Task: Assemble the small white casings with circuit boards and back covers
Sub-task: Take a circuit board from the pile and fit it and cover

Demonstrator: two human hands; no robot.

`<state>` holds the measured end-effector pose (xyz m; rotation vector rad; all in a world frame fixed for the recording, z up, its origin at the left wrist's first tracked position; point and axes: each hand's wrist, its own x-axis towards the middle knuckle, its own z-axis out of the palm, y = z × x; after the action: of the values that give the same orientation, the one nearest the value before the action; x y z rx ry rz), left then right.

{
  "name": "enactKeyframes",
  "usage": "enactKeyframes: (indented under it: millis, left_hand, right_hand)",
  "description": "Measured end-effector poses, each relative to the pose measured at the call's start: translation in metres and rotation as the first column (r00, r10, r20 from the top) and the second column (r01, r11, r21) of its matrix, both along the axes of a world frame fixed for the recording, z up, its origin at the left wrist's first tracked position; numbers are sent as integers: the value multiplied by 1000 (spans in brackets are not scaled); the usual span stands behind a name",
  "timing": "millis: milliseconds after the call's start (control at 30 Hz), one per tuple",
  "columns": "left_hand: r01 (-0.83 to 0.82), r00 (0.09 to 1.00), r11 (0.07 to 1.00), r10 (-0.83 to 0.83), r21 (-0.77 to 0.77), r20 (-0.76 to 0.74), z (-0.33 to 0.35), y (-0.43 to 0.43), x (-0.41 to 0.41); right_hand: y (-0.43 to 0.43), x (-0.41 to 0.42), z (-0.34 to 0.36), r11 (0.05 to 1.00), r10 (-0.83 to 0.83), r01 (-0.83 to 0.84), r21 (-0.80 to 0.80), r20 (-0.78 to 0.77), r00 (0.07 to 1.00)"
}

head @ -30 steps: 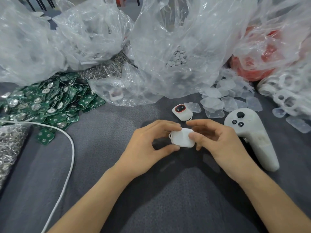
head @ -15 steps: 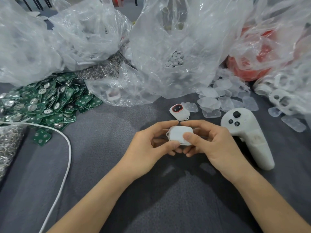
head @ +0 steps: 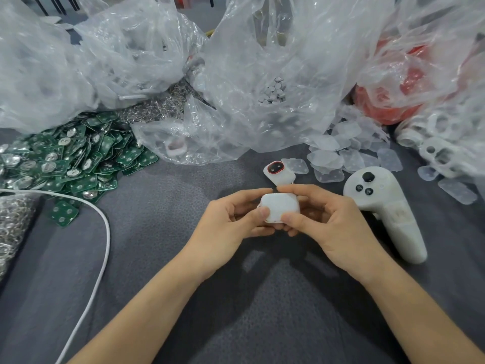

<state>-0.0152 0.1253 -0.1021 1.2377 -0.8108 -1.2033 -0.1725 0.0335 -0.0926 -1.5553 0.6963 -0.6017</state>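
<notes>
Both hands meet over a dark grey cloth-covered work surface, pinching one small white rounded-square plastic casing between them. The left hand has its thumb on the casing's near left corner and its forefinger curled along the far edge; the right hand grips the opposite side, thumb on the near edge and forefinger arched over the top. The casing's smooth white side faces the camera, and its underside is hidden by the fingers. Just beyond the fingertips lies a second small white casing with a red-rimmed dark face, and past it, beyond the right hand, a scatter of translucent plastic back covers. Just beside the right hand rests a white handheld controller with black buttons. Well to the left of the left hand, a heap of small green circuit boards spills across the cloth, with a white cable curving between that heap and the left forearm. Farther left sits a pile of small silvery metal rings. Large crumpled clear plastic bags fill the space beyond both hands, one over red material on the far right, near loose white ring-shaped casing shells.
</notes>
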Motion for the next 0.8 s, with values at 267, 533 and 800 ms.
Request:
enactKeyframes:
  millis: [267, 533, 800]
  left_hand:
    - [-11, 999, 1000, 11, 13, 52, 1, 1, -1]
    - [1, 1000, 999, -1, 33, -17, 3, 0, 1]
    - [180, 979, 983, -177, 20, -96, 3, 3, 10]
  right_hand:
    - [1, 0, -2, 997, -77, 77, -10, -23, 997]
    - [1, -1, 1, 984, -35, 11, -176, -137, 990]
    - [-2, -3, 1, 965, -55, 18, -263, -136, 989]
